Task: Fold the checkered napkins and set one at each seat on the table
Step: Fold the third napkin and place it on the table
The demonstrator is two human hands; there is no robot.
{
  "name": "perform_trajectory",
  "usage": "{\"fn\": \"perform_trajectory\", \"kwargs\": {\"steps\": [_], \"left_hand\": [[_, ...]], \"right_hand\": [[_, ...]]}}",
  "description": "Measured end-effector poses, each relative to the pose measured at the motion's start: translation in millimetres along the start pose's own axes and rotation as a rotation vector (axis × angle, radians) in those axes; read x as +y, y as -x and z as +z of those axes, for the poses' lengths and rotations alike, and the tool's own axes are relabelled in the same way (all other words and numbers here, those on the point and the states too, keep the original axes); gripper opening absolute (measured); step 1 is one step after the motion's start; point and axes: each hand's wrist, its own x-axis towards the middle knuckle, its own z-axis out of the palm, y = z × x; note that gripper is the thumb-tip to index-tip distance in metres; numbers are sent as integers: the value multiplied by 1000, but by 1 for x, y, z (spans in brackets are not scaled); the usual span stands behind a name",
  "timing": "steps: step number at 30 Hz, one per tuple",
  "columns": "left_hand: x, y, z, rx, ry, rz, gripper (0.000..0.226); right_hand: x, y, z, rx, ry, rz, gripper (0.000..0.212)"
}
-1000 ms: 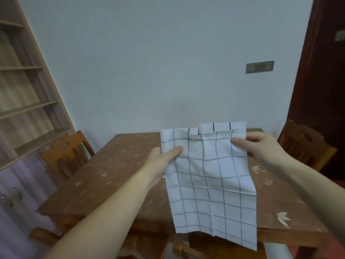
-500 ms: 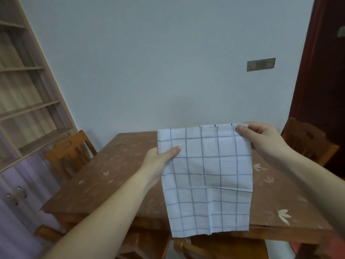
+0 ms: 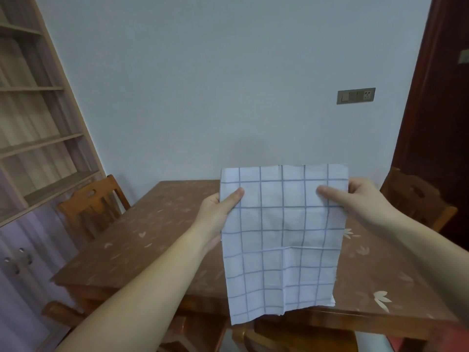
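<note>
1. While it hangs in the air over the near edge of the table (image 3: 142, 245), the checkered napkin (image 3: 281, 237) is held up flat by two hands that are well apart, one at each side near the top.
2. The left hand (image 3: 215, 212) pinches the left edge. Its thumb is on the front and its other fingers are hidden behind the cloth.
3. The right hand (image 3: 360, 201) pinches the right edge the same way.
4. The napkin is white with thin grey-blue lines. It is taller than it is wide, with a crease across it below the middle.
5. Part of a near chair (image 3: 253, 336) shows under the napkin's bottom edge.
6. The brown table top has pale leaf shapes on it.
7. A left chair (image 3: 94, 207) and a right chair (image 3: 416, 199) stand at the table's sides.
8. Far back are shelves (image 3: 38, 123), a pale wall with a socket plate (image 3: 355, 96), and a dark door (image 3: 436, 123).
</note>
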Motion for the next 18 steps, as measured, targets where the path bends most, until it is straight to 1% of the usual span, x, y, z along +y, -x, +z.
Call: {"fn": "perform_trajectory", "kwargs": {"steps": [2, 3, 4, 5, 6, 8, 10, 11, 12, 13, 14, 15, 16, 17, 18], "left_hand": [[1, 2, -1, -32, 39, -14, 32], [0, 3, -3, -67, 17, -27, 41], [-3, 4, -5, -110, -54, -49, 45], [-6, 7, -8, -161, -145, -79, 42], [-11, 10, -11, -207, -235, -113, 33], [-22, 17, -15, -262, -341, -167, 15], [-32, 22, -16, -267, -344, -167, 12], [-36, 24, -15, -241, -301, -159, 13], [-39, 25, -15, -200, -234, -157, 14], [-41, 25, -14, -151, -159, -162, 15], [-41, 24, -14, -96, -103, -170, 16], [-41, 23, -15, -45, -68, -177, 18], [-40, 22, -17, -7, -50, -182, 18], [-38, 23, -19, 19, -37, -187, 17], [-37, 23, -21, 39, -30, -184, 16]], "right_hand": [[0, -2, 5, 34, 30, -19, 44], [-1, -3, 3, 64, 7, -25, 46], [-2, -4, 2, 85, -28, -28, 44], [0, -8, 0, 91, -89, -28, 39], [3, -10, -1, 88, -137, -19, 36], [8, -11, 0, 108, -194, 20, 36], [11, -9, 6, 157, -224, 64, 38], [16, -4, 9, 156, -235, 103, 35], [21, 3, 11, 105, -239, 163, 26], [26, 12, 13, -11, -264, 236, 15], [33, 20, 16, -160, -287, 313, 17], [42, 25, 18, -285, -262, 375, 32], [52, 28, 19, -340, -219, 415, 44], [56, 31, 21, -339, -194, 438, 46], [60, 30, 22, -309, -212, 452, 42]]}}
